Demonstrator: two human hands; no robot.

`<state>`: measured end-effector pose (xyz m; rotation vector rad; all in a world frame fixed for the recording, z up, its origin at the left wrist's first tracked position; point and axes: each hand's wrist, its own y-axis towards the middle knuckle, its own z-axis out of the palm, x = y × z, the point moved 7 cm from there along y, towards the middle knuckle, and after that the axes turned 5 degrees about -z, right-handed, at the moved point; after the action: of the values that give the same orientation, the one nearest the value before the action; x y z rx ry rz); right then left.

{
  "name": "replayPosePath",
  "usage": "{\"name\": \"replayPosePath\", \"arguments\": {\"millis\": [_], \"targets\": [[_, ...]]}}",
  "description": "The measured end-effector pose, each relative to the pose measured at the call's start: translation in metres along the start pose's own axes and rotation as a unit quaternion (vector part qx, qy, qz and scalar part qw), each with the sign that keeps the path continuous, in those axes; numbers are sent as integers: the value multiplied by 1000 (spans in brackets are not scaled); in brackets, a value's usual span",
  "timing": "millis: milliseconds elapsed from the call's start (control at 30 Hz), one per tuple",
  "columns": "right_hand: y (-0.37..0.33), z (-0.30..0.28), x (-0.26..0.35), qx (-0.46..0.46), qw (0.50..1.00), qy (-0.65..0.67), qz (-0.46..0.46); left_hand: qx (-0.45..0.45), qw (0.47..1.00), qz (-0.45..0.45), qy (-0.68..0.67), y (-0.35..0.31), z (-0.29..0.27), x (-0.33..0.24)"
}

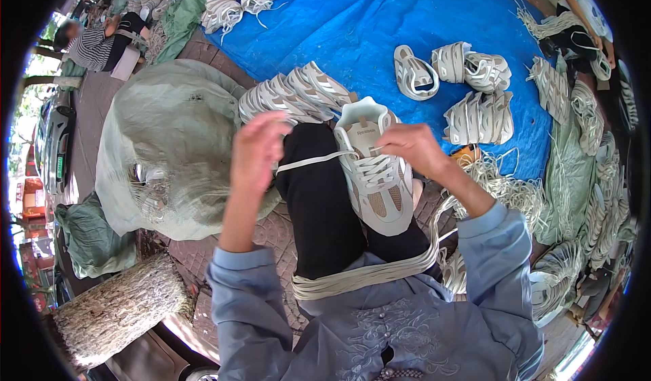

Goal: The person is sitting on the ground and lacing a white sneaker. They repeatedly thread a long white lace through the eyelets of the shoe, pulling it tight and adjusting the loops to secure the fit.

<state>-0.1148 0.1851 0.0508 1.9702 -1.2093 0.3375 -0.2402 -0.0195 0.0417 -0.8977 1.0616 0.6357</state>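
A beige and white shoe upper (375,171) lies on my black-clad thighs, its toe toward me. White lace criss-crosses its front. A length of shoelace (312,161) runs taut from the upper's left eyelets to my left hand (258,152), which is raised left of the thighs, slightly blurred and closed on the lace. At the right row of eyelets, my right hand (411,148) pinches a short bit of lace near the tongue, its fingertips close against the upper. A bundle of loose laces (366,276) stretches across my lap.
Nested shoe uppers (291,96) lie beyond my knees. More stacked uppers (479,118) rest on a blue tarp (339,25). At left stands a big pale sack (169,150); a tangle of laces (502,188) lies at right. Other people sit at far left and far right.
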Motion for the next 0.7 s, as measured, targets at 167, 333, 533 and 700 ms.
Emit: {"name": "replayPosePath", "arguments": {"millis": [167, 333, 533, 700], "targets": [[-7, 24, -2, 70, 982, -176, -15, -10, 888, 223, 403, -1, 101, 21], [-17, 16, -3, 70, 978, -194, 42, 32, 715, 348, 606, -10, 126, 42], [-20, 17, 51, 72, 980, -188, 6, 66, 685, 341, 641, -44, 118, 45], [-23, 15, 30, 42, 984, -154, 86, 26, 827, 249, 503, -34, 108, 48]]}}
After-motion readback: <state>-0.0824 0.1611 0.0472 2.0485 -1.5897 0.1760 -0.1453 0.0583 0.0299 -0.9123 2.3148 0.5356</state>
